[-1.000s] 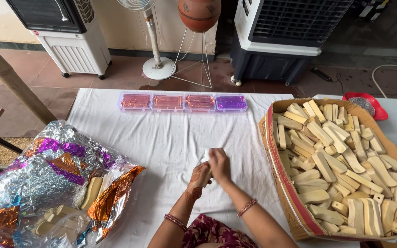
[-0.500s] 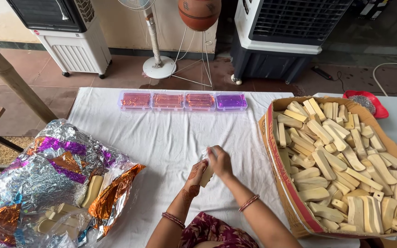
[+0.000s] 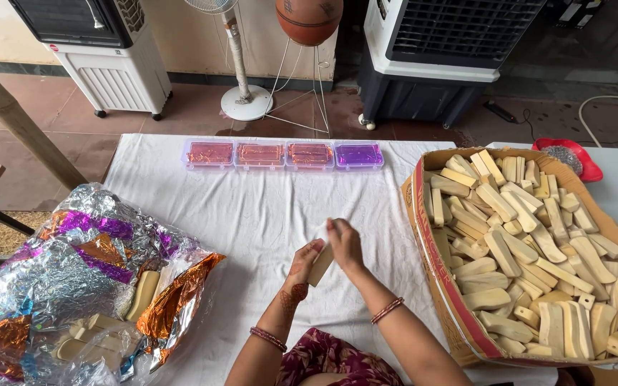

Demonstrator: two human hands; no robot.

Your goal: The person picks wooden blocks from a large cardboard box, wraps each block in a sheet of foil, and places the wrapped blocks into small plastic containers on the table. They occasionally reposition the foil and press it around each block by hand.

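Both hands meet over the middle of the white cloth [image 3: 266, 214], clamped on one pale wooden block [image 3: 321, 265]: the left hand [image 3: 303, 266] cups it from below with fingers curled, and the right hand [image 3: 345, 243] closes over its upper end, so the block sits tilted between the palms, above the table and not touching it. Just to the right stands an open cardboard box [image 3: 430, 286] heaped with many more pale blocks [image 3: 531, 250]. At the far edge of the cloth lies a row of four clear plastic cases [image 3: 284, 154], three orange inside and one purple. On the left spreads crinkled silver, purple and orange foil [image 3: 73, 264] with a few pale pieces lying on it.
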